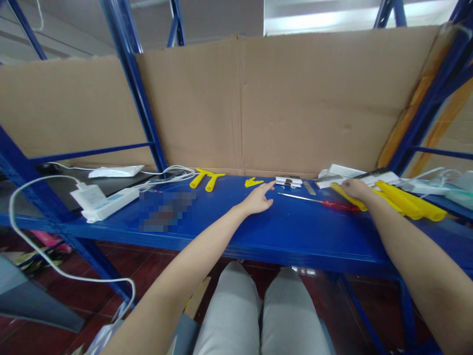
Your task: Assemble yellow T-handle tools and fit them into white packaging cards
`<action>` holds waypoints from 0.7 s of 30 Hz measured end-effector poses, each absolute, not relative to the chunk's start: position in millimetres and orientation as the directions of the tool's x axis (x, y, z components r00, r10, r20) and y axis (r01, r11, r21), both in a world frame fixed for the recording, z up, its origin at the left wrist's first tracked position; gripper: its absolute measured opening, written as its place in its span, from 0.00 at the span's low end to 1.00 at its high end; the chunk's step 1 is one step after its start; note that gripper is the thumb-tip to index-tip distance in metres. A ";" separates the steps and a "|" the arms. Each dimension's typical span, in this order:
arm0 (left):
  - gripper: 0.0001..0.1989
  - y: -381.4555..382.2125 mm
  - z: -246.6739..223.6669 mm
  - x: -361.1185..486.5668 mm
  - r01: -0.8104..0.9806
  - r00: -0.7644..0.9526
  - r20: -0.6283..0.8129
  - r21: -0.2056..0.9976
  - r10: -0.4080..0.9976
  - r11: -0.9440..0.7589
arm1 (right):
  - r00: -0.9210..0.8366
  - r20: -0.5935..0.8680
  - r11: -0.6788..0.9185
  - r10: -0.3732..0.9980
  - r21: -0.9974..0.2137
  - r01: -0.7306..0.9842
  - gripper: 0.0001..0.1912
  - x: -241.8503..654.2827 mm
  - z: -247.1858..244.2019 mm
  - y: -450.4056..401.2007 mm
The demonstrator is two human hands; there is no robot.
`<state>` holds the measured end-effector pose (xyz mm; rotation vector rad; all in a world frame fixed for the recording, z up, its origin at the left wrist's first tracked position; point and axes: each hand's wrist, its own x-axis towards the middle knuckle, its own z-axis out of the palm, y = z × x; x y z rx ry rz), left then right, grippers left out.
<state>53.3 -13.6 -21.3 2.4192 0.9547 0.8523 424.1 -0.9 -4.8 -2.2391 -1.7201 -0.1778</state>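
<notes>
Blue shelf [295, 231], screwdriver [334, 204] beside yellow tube [349, 198]

A blue shelf [291, 236] holds lots of things. On the left lie a white power strip [120, 202] and white cords [180, 173]. Further right are two yellow T-shapes [210, 184], small yellow bits [252, 183], a red screwdriver [338, 205] and fat yellow tubes [414, 203].
</notes>
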 end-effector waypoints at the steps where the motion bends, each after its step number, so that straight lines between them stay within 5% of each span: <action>1: 0.37 -14.0 -20.8 53.2 0.472 0.580 0.384 0.561 0.719 -0.680 | 0.330 0.264 -0.291 0.906 -0.177 0.940 0.16 424.1 -1.4 -5.4; 10: 0.35 -15.2 -16.4 51.4 0.487 0.557 0.371 0.578 0.743 -0.655 | 0.446 0.308 -0.357 0.840 -0.306 0.883 0.21 430.5 11.8 -30.8; 21: 0.20 -13.8 -7.9 42.4 0.768 0.364 0.450 0.351 0.816 -0.536 | 0.343 0.373 -0.273 0.862 -0.229 0.934 0.18 393.9 24.2 -30.9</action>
